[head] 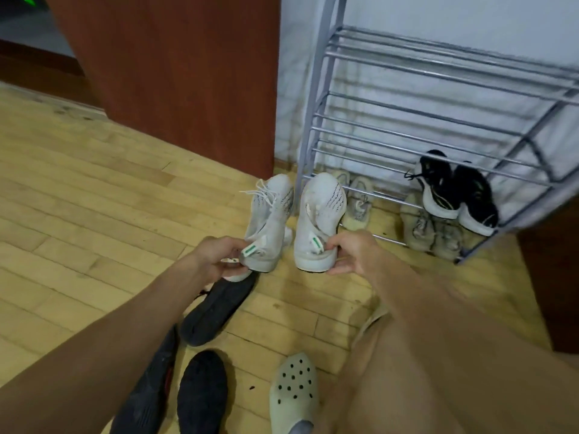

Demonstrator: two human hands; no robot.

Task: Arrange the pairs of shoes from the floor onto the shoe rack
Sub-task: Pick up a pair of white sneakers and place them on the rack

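A wooden floor (94, 189) fills the near and left of the view. At the far right a grey metal shoe rack (438, 89) stands against a white wall, its upper shelves bare. On a low shelf at the right sits a black pair of sneakers (454, 195), with a beige pair (432, 230) below it and another pale pair (357, 205) further left. A brown wooden panel (175, 73) stands left of the rack, leaving open floor before it.

Both hands hold white sneakers just in front of the rack's left post, toes pointing away. The left hand (219, 258) has its fingers clamped on the heel of the left white sneaker (269, 217). The right hand (354, 252) has its fingers pinched on the heel of the right white sneaker (319, 220).

Dark shoes (216, 311) lie on the near floor, beside a pale perforated clog (293, 389).
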